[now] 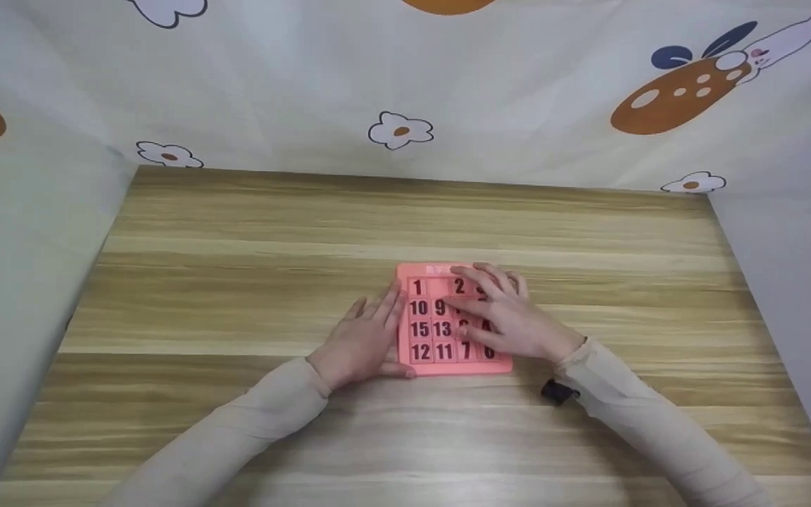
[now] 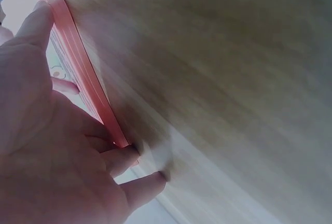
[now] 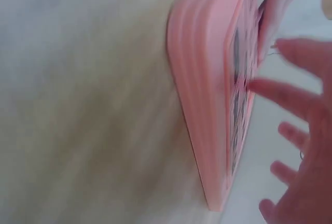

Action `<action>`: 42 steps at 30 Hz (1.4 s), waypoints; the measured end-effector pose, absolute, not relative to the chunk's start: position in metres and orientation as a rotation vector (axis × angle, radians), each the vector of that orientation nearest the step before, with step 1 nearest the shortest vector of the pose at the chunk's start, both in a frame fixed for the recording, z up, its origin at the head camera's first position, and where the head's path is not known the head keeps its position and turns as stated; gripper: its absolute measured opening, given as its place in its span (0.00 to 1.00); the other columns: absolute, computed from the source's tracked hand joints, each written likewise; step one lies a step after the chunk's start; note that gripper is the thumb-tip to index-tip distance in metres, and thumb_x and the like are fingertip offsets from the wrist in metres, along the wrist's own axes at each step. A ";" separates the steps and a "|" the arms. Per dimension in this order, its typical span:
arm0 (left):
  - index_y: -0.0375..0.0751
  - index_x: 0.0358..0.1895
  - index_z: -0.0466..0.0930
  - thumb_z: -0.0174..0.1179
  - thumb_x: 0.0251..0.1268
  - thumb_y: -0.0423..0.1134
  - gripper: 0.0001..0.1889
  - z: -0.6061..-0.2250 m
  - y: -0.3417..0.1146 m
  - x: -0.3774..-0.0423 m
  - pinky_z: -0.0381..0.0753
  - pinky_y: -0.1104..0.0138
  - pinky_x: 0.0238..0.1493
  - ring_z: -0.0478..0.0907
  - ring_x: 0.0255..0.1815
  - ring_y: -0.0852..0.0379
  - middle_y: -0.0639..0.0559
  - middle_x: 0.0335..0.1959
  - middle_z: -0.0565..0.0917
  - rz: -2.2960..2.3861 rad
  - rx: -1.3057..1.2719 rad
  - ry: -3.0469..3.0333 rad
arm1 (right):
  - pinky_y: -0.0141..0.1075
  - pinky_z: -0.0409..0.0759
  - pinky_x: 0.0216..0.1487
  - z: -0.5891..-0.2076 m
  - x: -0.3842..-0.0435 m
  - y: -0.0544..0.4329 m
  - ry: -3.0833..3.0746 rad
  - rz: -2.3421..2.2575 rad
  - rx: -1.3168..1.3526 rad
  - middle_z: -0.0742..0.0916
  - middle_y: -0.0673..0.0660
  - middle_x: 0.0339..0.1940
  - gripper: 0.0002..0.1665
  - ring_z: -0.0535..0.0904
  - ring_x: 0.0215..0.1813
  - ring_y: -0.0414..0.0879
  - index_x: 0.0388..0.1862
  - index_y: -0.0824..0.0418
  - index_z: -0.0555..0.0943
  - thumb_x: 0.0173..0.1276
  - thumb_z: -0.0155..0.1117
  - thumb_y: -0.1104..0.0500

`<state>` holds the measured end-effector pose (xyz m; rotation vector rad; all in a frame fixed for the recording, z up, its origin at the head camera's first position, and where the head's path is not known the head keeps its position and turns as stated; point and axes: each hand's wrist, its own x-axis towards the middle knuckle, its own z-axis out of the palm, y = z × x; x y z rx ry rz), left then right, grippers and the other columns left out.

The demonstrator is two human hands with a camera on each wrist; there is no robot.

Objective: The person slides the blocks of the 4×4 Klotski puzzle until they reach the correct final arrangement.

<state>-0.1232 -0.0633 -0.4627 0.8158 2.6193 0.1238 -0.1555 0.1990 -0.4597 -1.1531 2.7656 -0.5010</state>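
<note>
A pink sliding number puzzle [image 1: 403, 338] lies flat on the table, its square tiles carrying black numbers. In its top row, between the 1 and the 2, one slot holds no tile. My left hand [image 1: 361, 345] lies along the puzzle's left side with straight fingers, the thumb touching the lower left corner. The left wrist view shows these fingers at the pink frame [image 2: 85, 73]. Over the right half of the tiles is my right hand [image 1: 514, 324], fingers spread, one fingertip touching near the 9 tile [image 1: 440, 308]. It covers several numbers. The right wrist view shows its fingers [image 3: 285, 97] extended.
The wood-grain table [image 1: 236, 296] surrounds the puzzle. A pale printed cloth [image 1: 293, 91] stands along the back, with pale side panels at left and right. A small black object [image 1: 557, 392] is at the right sleeve cuff.
</note>
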 end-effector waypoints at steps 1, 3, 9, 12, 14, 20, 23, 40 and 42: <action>0.31 0.76 0.39 0.52 0.52 0.74 0.61 -0.462 -0.063 -0.123 0.45 0.49 0.73 0.40 0.76 0.43 0.38 0.77 0.36 0.126 0.816 2.623 | 0.66 0.48 0.66 -0.460 -0.155 0.200 2.797 -0.503 -1.130 0.59 0.60 0.76 0.29 0.50 0.74 0.64 0.66 0.57 0.75 0.70 0.58 0.45; 0.31 0.76 0.38 0.51 0.52 0.74 0.61 -0.462 -0.063 -0.123 0.44 0.48 0.73 0.39 0.77 0.43 0.38 0.77 0.35 0.128 0.817 2.619 | 0.66 0.49 0.65 -0.461 -0.155 0.201 2.849 -0.499 -1.093 0.60 0.62 0.75 0.30 0.50 0.74 0.64 0.66 0.59 0.75 0.70 0.58 0.46; 0.31 0.76 0.38 0.52 0.52 0.74 0.61 -0.463 -0.064 -0.123 0.44 0.48 0.73 0.38 0.77 0.43 0.38 0.77 0.36 0.172 0.813 2.611 | 0.67 0.50 0.65 -0.464 -0.159 0.195 2.824 -0.431 -1.124 0.59 0.62 0.75 0.31 0.48 0.74 0.64 0.67 0.58 0.74 0.70 0.57 0.43; 0.31 0.76 0.38 0.52 0.52 0.75 0.62 -0.464 -0.064 -0.123 0.44 0.48 0.73 0.38 0.77 0.44 0.38 0.77 0.36 0.172 0.809 2.612 | 0.68 0.48 0.66 -0.466 -0.161 0.189 2.784 -0.427 -1.127 0.57 0.62 0.76 0.32 0.46 0.75 0.65 0.69 0.54 0.72 0.71 0.55 0.42; 0.31 0.76 0.38 0.52 0.51 0.75 0.62 -0.464 -0.064 -0.124 0.44 0.48 0.73 0.38 0.77 0.44 0.38 0.77 0.36 0.169 0.809 2.612 | 0.68 0.47 0.66 -0.467 -0.163 0.189 2.780 -0.433 -1.130 0.57 0.62 0.77 0.32 0.46 0.75 0.65 0.71 0.53 0.70 0.72 0.53 0.43; 0.32 0.76 0.37 0.53 0.51 0.74 0.62 -0.462 -0.061 -0.127 0.43 0.49 0.73 0.37 0.77 0.44 0.39 0.77 0.36 0.168 0.812 2.606 | 0.64 0.50 0.66 -0.464 -0.160 0.218 2.907 -0.509 -1.083 0.68 0.61 0.71 0.29 0.54 0.73 0.61 0.67 0.60 0.73 0.71 0.57 0.47; 0.32 0.76 0.37 0.53 0.51 0.74 0.62 -0.462 -0.062 -0.125 0.43 0.49 0.73 0.37 0.77 0.44 0.39 0.77 0.36 0.154 0.802 2.604 | 0.62 0.51 0.66 -0.465 -0.156 0.232 2.944 -0.490 -1.066 0.73 0.61 0.67 0.27 0.59 0.71 0.60 0.63 0.63 0.76 0.70 0.58 0.49; 0.31 0.76 0.38 0.59 0.49 0.71 0.63 -0.466 -0.067 -0.125 0.43 0.48 0.73 0.37 0.77 0.44 0.38 0.77 0.36 0.309 0.798 2.606 | 0.62 0.51 0.67 -0.462 -0.157 0.229 2.779 -0.518 -1.210 0.73 0.58 0.69 0.31 0.59 0.72 0.58 0.67 0.60 0.73 0.70 0.60 0.47; 0.30 0.76 0.39 0.61 0.48 0.70 0.64 -0.466 -0.068 -0.125 0.43 0.47 0.73 0.38 0.77 0.43 0.38 0.77 0.37 0.354 0.801 2.612 | 0.63 0.52 0.67 -0.460 -0.156 0.233 2.796 -0.538 -1.215 0.73 0.59 0.68 0.30 0.60 0.72 0.58 0.66 0.60 0.74 0.68 0.62 0.50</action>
